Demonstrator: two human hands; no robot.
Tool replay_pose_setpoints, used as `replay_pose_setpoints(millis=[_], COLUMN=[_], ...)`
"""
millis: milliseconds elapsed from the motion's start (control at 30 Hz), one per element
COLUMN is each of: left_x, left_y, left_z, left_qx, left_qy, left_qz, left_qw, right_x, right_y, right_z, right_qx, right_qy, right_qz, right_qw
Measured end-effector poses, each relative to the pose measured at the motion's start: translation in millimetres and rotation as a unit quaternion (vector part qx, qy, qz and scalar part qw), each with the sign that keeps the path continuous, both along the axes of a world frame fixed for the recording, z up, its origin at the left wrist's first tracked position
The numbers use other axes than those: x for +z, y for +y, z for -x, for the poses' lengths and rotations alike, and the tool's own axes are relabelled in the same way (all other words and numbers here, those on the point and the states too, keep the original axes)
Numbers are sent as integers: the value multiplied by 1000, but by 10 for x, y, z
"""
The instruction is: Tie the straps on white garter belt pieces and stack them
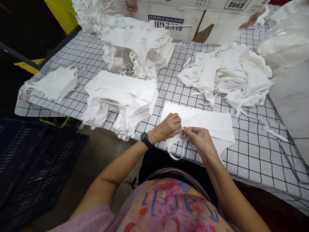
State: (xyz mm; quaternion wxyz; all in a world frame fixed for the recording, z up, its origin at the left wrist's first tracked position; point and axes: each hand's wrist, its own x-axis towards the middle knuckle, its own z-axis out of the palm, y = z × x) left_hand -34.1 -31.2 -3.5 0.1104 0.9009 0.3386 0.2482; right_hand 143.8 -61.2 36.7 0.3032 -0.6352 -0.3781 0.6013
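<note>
Left hand (169, 126) and right hand (201, 138), fingers pinching the near edge of a flat white cloth piece (207, 120) on the checked tabletop (253, 151); folded stack (120, 96) left, loose heap (231, 77) far right.

Bare checked tablecloth (256, 151) lay open to the right of the flat white cloth piece (207, 120), crossed only by a loose strap (267, 129). A neat stack of folded white pieces (120, 96) blocked the left side, and a tumbled heap (231, 75) closed off the far right. Between the two, a narrow lane of cloth ran toward the cardboard box (183, 19), where a taller pile (137, 48) stood.
</note>
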Motion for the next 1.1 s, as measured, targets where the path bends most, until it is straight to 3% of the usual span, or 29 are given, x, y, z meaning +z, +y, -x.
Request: replay_pose_setpoints(millis=[333, 600, 767, 933, 1100], left_x=[-14, -22, -31, -4, -117], left_y=[3, -9, 2, -52, 1], left_z=[-9, -19, -15, -4, 4], left_qx=[-4, -4, -7, -17, -2], left_qy=[8, 11, 8, 41, 65], left_qz=[-33, -42, -47, -61, -65], left_qw=[999, 999, 999, 997, 996], right_x=[40, 47, -24, 38, -133], right_y=[40, 59, 26, -107, -131], right_z=[5, 43, 40, 92, 75], right_qx=[30, 0, -56, -65, -45], right_qy=[-15, -6, 0, -83, -27], right_qz=[13, 10, -4, -17, 6], right_qw=[999, 1000, 998, 994, 999])
